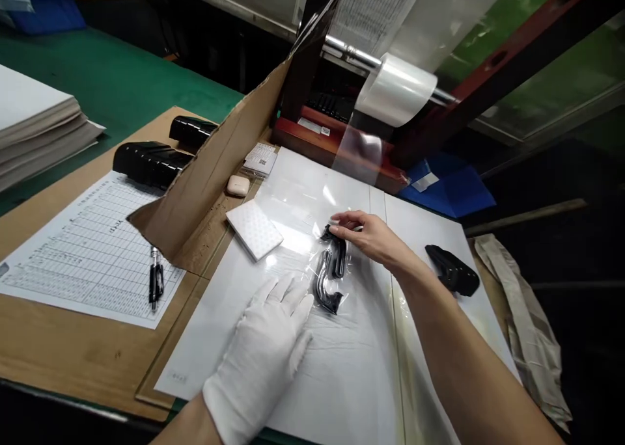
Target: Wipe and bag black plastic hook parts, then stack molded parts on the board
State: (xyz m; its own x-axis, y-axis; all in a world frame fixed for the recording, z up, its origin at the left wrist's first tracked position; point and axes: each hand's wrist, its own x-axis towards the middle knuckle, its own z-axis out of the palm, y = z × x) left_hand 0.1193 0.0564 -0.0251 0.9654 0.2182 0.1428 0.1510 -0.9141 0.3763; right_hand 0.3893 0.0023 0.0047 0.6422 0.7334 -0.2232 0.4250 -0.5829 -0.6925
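Note:
My left hand (266, 347), in a white glove, lies flat with its fingers stretched out on clear plastic film (356, 347) over the white work surface. My bare right hand (368, 237) pinches at the upper end of a glossy black curved part (328, 282) on the film, its thumb and fingertips closed there. A second dark bent piece (340, 257) sits close beside it. Whether the film wraps around these pieces or lies under them, I cannot tell. A white dotted pad (254, 229) is a little beyond my left fingertips.
A film roll (398, 88) hangs on a metal rod at the back. A cardboard divider (219, 165) stands left of centre. Beyond it are a printed form (92, 250), pens (155, 279) and black housings (149, 162). Another black part (452, 269) lies right, near a blue bin (449, 185).

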